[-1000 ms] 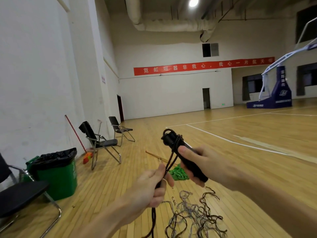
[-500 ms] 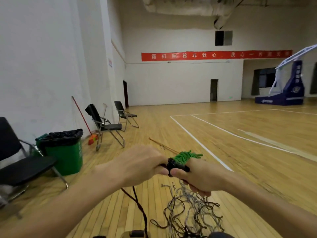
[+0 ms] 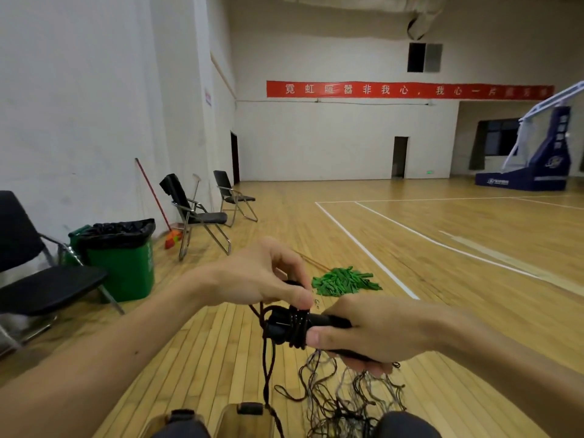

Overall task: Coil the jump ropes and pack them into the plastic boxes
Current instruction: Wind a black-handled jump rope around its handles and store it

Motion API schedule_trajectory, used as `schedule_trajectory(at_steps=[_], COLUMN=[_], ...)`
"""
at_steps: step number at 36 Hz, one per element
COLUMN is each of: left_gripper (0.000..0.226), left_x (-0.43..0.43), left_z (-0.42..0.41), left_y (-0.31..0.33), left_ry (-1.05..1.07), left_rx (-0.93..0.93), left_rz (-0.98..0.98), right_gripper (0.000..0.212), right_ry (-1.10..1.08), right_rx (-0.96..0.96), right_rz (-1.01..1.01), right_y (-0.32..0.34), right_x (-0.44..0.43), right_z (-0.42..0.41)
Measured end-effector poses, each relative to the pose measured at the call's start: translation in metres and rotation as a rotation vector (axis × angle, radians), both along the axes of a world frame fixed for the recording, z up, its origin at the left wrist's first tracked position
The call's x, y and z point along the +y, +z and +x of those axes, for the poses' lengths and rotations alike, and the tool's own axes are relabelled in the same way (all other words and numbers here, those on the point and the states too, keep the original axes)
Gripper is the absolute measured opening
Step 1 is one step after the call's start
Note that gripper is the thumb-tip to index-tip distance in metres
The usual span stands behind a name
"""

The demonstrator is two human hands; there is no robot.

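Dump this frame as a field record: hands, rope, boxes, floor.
left hand: fingers curled, pinching the cord at the wraps
right hand: grips the black handles, held roughly level
cord: several turns round the handles, the rest hangs down
plastic boxes: at the bottom edge, cut off, contents unclear
floor: tangled ropes below right hand; green pile beyond
status: coil not yet boxed

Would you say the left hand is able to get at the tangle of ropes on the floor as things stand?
Probably not yet: the left hand pinches the cord wound round the handles that the right hand grips. Nothing blocks the tangle of ropes below, so letting go should free it.
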State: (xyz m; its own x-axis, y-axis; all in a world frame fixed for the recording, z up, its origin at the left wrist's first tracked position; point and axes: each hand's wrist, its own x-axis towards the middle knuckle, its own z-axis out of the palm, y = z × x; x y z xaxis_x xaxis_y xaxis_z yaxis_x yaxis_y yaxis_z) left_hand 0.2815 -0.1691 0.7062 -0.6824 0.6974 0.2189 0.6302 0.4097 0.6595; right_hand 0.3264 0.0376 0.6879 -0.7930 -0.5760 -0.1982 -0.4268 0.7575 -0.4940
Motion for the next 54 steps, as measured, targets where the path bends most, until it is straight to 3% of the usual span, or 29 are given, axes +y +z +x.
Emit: schedule_trajectory(at_steps=[10, 15, 21, 25, 30, 37, 45, 54], left_gripper=[0.01, 0.03, 0.036, 0.018, 0.034, 0.045, 0.025, 0.03], left_x=[0.003, 0.008, 0.014, 0.019, 0.032, 0.04, 0.043, 0.037], left_z=[-0.005, -0.01, -0.02, -0.009, -0.004, -0.008, -0.012, -0.026], left_y=[-0.018, -0.03, -0.058, -0.064, -0.071, -0.089, -0.112, -0.136], left_ry=[-0.111, -0.154, -0.101, -0.095, 0.174, 0.218, 0.341, 0.395], left_rx=[-0.261, -0.38, -0.536, -0.635, -0.65, -0.742, -0.651, -0.684], left_rz=[0.282, 0.384, 0.567, 0.661, 0.612, 0.612, 0.434, 0.289], right_gripper=[0.041, 0.035, 0.025, 0.023, 0.02, 0.022, 0.019, 0.022], right_ry=[0.119, 0.151, 0.125, 0.09, 0.016, -0.136, -0.229, -0.363], right_rx=[0.012, 0.033, 0.014, -0.018, -0.065, -0.048, -0.075, -0.119], right_rz=[-0.185, -0.231, -0.381, -0.478, -0.58, -0.638, -0.625, -0.707], right_y=[0.004, 0.001, -0.005, -0.01, -0.018, -0.039, -0.072, -0.101], right_x=[0.005, 0.008, 0.013, 0.018, 0.022, 0.03, 0.032, 0.032], right_z=[0.002, 0.002, -0.008, -0.017, -0.028, -0.05, -0.07, -0.095])
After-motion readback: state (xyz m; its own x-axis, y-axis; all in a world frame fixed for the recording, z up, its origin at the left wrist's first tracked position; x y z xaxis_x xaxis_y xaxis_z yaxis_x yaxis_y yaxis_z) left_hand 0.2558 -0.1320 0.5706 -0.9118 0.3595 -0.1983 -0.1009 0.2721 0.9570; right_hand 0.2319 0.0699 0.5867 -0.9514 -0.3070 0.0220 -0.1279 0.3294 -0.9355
